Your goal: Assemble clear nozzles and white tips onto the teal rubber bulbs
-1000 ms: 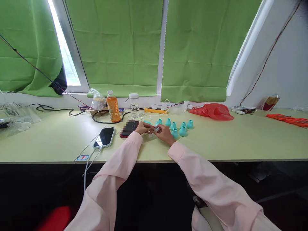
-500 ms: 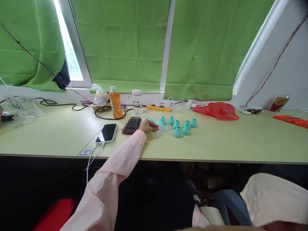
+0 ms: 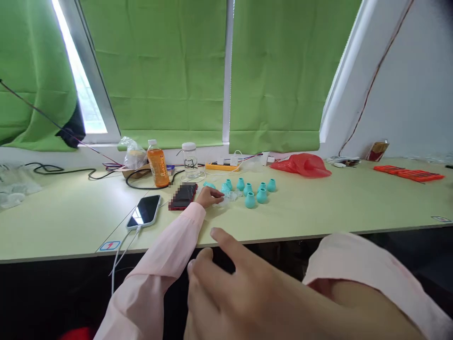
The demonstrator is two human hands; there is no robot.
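My left hand (image 3: 209,196) reaches over the table to small clear plastic pieces (image 3: 231,196), its fingers pinched at their left edge; what they hold is too small to make out. Right beside those pieces stand several turquoise vase-shaped pieces (image 3: 250,200), open at the top, and a turquoise piece (image 3: 208,184) lies just behind the hand. My right hand (image 3: 244,288) is large and close to the camera, in front of the table edge, thumb and index finger apart, the other fingers curled. Nothing shows between its fingers.
Left of my left hand lie a dark phone (image 3: 184,196) and a white-edged phone (image 3: 144,211) with cables. Behind stand an orange drink bottle (image 3: 158,165), a clear jar (image 3: 190,161) and a power strip (image 3: 222,167). A red bag (image 3: 304,165) lies further right.
My right hand has come up into view at the bottom centre. The camera view has turned, so the table items appear further left. My left hand stays by the clear pieces.
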